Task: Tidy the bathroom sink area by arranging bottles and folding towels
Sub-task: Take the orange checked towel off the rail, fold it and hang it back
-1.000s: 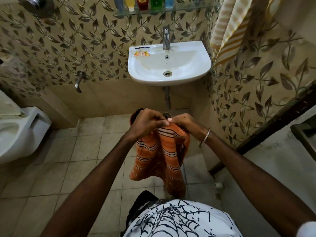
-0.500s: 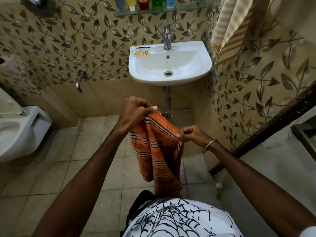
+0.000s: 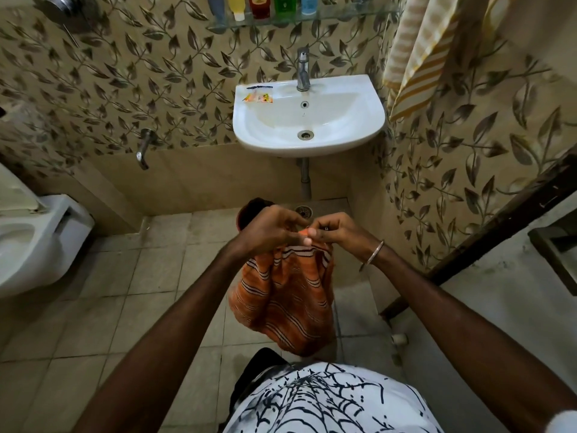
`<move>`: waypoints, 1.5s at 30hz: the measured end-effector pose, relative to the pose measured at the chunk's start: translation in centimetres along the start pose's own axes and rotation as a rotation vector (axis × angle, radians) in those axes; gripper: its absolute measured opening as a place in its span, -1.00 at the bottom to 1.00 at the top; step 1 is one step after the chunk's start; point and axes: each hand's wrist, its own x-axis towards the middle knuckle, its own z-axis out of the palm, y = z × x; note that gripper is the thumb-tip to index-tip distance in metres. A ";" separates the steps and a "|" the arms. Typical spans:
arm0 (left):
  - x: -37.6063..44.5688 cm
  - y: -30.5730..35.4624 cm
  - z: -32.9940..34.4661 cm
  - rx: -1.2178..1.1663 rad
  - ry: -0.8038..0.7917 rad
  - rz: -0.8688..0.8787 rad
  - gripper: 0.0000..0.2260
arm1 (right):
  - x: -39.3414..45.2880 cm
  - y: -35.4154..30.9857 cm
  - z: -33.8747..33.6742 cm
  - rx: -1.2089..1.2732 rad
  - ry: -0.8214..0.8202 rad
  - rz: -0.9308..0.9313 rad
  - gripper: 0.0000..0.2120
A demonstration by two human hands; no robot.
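Around me, the fixtures and the floor

A white toilet (image 3: 34,245) sits at my far left, a chrome wall tap (image 3: 144,148) juts from the leaf-patterned tiles, a floor drain (image 3: 303,210) lies under the basin's pipe, and a dark wooden door frame (image 3: 512,220) slants to my right.
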 end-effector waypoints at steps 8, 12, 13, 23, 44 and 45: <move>0.0 1.2 -0.1 0.058 0.106 -0.002 -0.92 | -0.3 2.0 -0.2 -0.257 0.092 0.056 -0.85; -0.4 2.0 -0.8 -0.014 0.123 -0.014 -0.96 | 0.1 3.2 0.0 -0.501 0.195 0.010 -0.87; -0.5 2.3 -1.1 -0.040 0.122 -0.014 -0.99 | 0.2 3.6 0.1 -0.550 0.231 0.000 -0.89; -1.0 0.6 -3.8 0.009 0.199 -0.152 -0.93 | 0.0 3.9 -0.2 -0.180 0.323 0.165 -0.90; -1.0 1.2 -1.6 -0.115 0.193 -0.082 -0.85 | -0.9 2.3 -0.7 0.010 0.099 0.123 -0.69; -1.1 1.1 -1.9 -0.138 0.207 -0.106 -0.85 | -1.0 2.4 -0.9 0.017 0.107 0.136 -0.68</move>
